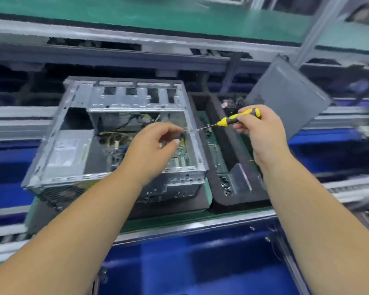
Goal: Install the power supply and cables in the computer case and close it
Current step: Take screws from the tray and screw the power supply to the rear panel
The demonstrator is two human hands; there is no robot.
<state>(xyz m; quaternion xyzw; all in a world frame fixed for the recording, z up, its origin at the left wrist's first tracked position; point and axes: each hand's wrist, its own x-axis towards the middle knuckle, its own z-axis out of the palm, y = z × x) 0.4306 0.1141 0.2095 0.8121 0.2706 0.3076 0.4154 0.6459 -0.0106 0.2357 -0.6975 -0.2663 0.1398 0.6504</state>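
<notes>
An open silver computer case (124, 96) lies on its side on the bench. A grey power supply (66, 154) sits in its near left corner, and black and yellow cables (124, 126) run over the green motherboard (180, 155) inside. My left hand (153, 145) hovers over the case's right side, fingers curled toward the right wall; whether it pinches anything I cannot tell. My right hand (258, 128) grips a yellow and black screwdriver (232, 120) whose tip points left at the case's right wall. The grey side panel (285, 103) leans upright at the back right.
A black foam tray (219, 133) beside the case holds small parts, screws and a metal bracket (241, 177). Blue bins (179, 265) sit below the bench's front rail. A green-topped shelf (158, 15) and metal frame posts rise behind the case.
</notes>
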